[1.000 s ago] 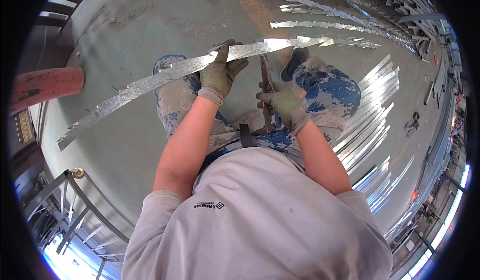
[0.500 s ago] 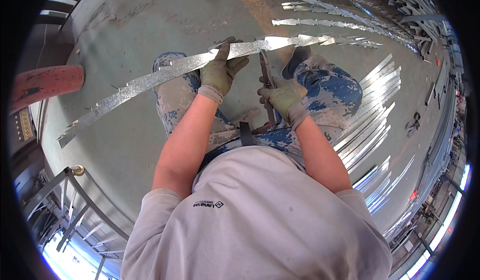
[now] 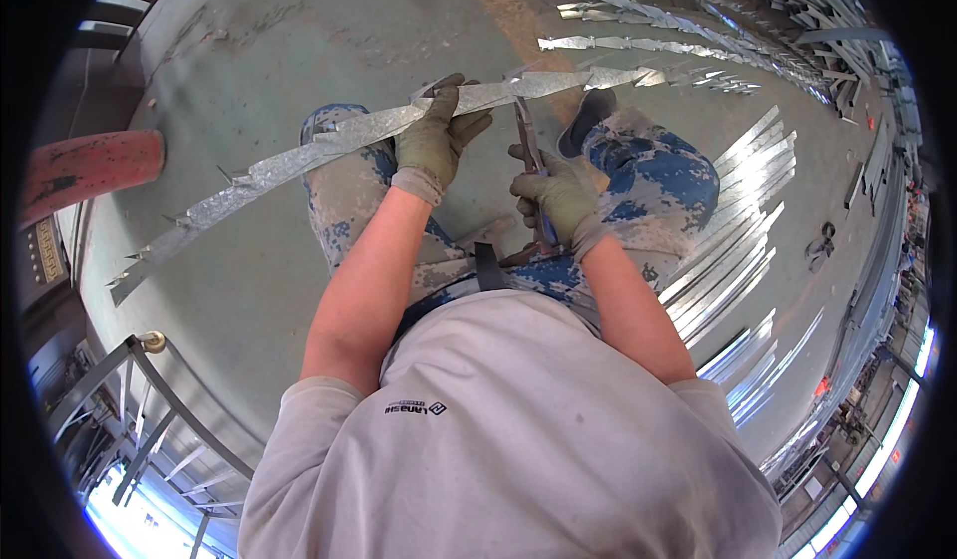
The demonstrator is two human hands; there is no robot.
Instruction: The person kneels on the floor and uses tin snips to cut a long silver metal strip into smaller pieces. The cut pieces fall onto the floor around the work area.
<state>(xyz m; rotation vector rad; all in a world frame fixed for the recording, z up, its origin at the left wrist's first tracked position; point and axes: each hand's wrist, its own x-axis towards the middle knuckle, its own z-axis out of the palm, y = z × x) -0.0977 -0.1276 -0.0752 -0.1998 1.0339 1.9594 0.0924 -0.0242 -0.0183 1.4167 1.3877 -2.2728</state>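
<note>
Gloves on, we clamp the metal strip (image 3: 329, 145) in our left hand (image 3: 436, 140) at twelve o'clock, steadying it while our right hand (image 3: 556, 200) squeezes snips (image 3: 530, 165) at one o'clock.

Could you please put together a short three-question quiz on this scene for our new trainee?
1. True or false: the left hand grips the long notched metal strip.
2. What does the right hand hold? A) metal snips B) a paintbrush C) a hammer
3. Fill in: flat metal strips lie on the floor to the person's ____.

Key
1. True.
2. A: metal snips, blades up at the strip.
3. Right.
</note>
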